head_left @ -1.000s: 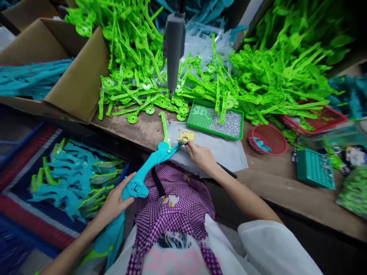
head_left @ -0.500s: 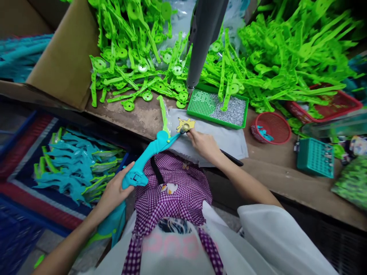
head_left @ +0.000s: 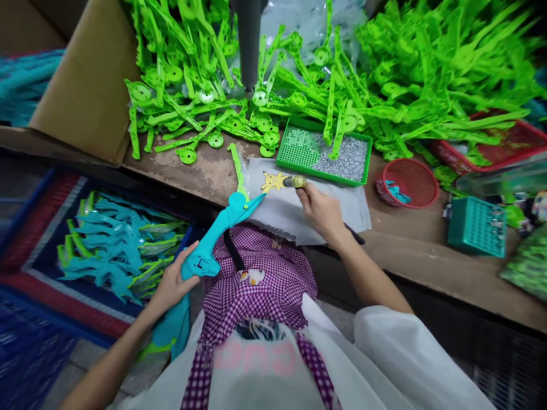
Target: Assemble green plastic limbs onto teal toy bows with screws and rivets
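My left hand (head_left: 175, 280) is wrapped round the wide lower end of a turquoise plastic toy part (head_left: 213, 234). At its upper end a bright green lever (head_left: 237, 169) is joined on, with a small green round spot at the joint, and lies over the bench edge. My right hand (head_left: 322, 210) grips a hammer (head_left: 296, 181) with a short cylindrical head, grey at one end and yellowish at the other. Its black handle end shows beyond my wrist. The hammer head is over a grey cloth (head_left: 307, 213) with a yellow cartoon figure, apart from the turquoise part's pointed tip.
A green tray (head_left: 322, 151) of small metal pieces stands before heaped green levers (head_left: 444, 80). A grey pole (head_left: 250, 51) hangs above the bench. To the right are a red basket (head_left: 407, 182) and teal basket (head_left: 477, 226). A crate (head_left: 32, 250) of turquoise parts stands lower left.
The hammer in my right hand has moved right and up, away from the turquoise part's tip, and its head has turned sideways. My left hand keeps its hold. The view has shifted slightly.
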Tool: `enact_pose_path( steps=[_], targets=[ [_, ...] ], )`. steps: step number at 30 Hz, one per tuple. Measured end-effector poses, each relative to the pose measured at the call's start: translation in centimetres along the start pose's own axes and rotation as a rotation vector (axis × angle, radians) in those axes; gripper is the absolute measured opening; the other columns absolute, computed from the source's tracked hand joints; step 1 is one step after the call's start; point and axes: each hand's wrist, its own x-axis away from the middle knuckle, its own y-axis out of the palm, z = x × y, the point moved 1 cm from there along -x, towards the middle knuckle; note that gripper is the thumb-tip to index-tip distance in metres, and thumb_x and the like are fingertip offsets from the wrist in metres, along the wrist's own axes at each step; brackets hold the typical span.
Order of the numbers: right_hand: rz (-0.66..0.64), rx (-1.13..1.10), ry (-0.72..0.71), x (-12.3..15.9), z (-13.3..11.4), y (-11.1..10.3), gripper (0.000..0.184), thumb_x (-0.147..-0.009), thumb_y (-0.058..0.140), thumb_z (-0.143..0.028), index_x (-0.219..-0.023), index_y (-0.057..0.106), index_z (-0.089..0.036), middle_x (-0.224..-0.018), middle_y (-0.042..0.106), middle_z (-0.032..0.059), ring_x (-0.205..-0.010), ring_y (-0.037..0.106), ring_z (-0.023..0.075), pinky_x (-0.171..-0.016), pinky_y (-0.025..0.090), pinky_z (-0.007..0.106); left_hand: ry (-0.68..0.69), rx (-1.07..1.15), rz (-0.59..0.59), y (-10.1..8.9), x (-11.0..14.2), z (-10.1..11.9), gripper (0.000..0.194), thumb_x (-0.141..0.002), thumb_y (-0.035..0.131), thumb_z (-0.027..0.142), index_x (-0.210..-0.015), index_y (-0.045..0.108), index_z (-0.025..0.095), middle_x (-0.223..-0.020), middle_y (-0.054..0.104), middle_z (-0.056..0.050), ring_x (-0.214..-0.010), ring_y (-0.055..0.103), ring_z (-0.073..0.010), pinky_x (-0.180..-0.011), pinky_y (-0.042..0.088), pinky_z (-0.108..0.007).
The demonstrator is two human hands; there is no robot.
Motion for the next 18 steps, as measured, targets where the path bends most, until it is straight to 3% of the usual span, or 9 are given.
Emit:
enact_pose_path(
  steps=[3,6,8,10,12,15,18],
  targets=[
    [0.016,0.090,0.070,0.4,3.2,0.0,0.047,-0.105,0.031,-0.045,-0.117,0.066,-0.016,-0.106,0.074,0.0150,-0.079,0.061,0.0241,-0.063,0.027,0.033,0.010,0.112,0.013,-0.4,-0.6,-1.5,0.079,-0.071,0.068,0.032,-0.146,0.051,0.016,-0.141,0.062,-0.013,-0.119,0.065,-0.0310,-0.095,0.056,-0.035],
    [0.039,0.115,0.070,1.1,5.3,0.5,0.040,-0.104,0.038,-0.041,-0.113,0.069,-0.017,-0.109,0.071,0.0161,-0.091,0.061,0.0274,-0.070,0.035,0.035,-0.014,0.212,-0.009,-0.7,-0.9,-3.0,0.087,-0.067,0.076,0.039,-0.146,0.049,0.014,-0.136,0.065,-0.016,-0.114,0.067,-0.0323,-0.093,0.058,-0.037],
    [0.143,0.044,0.029,1.6,5.2,0.4,0.034,-0.101,0.045,-0.039,-0.113,0.070,-0.018,-0.121,0.066,0.0174,-0.109,0.059,0.0311,-0.084,0.042,0.042,-0.040,0.263,-0.041,-0.8,-1.0,-3.6,0.093,-0.064,0.080,0.042,-0.147,0.048,0.015,-0.130,0.068,-0.016,-0.105,0.070,-0.0310,-0.088,0.059,-0.037],
    [0.282,-0.145,0.008,2.2,3.7,0.1,0.032,-0.100,0.049,-0.040,-0.115,0.069,-0.020,-0.128,0.063,0.0176,-0.118,0.057,0.0313,-0.095,0.044,0.047,-0.060,0.297,-0.075,-0.7,-1.1,-3.9,0.097,-0.060,0.082,0.045,-0.147,0.048,0.016,-0.126,0.070,-0.015,-0.100,0.071,-0.0301,-0.085,0.059,-0.036],
    [0.323,-0.473,-0.013,2.3,1.0,0.2,0.034,-0.099,0.050,-0.045,-0.116,0.068,-0.021,-0.122,0.065,0.0153,-0.109,0.062,0.0264,-0.093,0.050,0.046,-0.063,0.327,-0.091,-0.4,-1.3,-3.7,0.100,-0.057,0.083,0.051,-0.145,0.049,0.017,-0.125,0.070,-0.014,-0.099,0.070,-0.0306,-0.083,0.059,-0.036],
    [0.133,-1.056,-0.089,1.4,-4.1,1.2,0.043,-0.094,0.055,-0.056,-0.120,0.065,-0.023,-0.110,0.069,0.0090,-0.082,0.066,0.0173,-0.074,0.057,0.037,-0.040,0.346,-0.116,0.4,-1.9,-3.3,0.105,-0.055,0.080,0.061,-0.145,0.050,0.017,-0.118,0.071,-0.014,-0.097,0.070,-0.0313,-0.080,0.059,-0.037],
    [0.059,-1.395,-0.098,-0.2,-7.8,2.1,0.052,-0.087,0.062,-0.064,-0.122,0.064,-0.025,-0.103,0.070,0.0040,-0.071,0.064,0.0128,-0.066,0.058,0.032,-0.022,0.315,-0.183,1.2,-2.4,-3.0,0.105,-0.059,0.075,0.067,-0.149,0.047,0.020,-0.101,0.073,-0.011,-0.080,0.069,-0.0263,-0.071,0.059,-0.036]
  ],
)
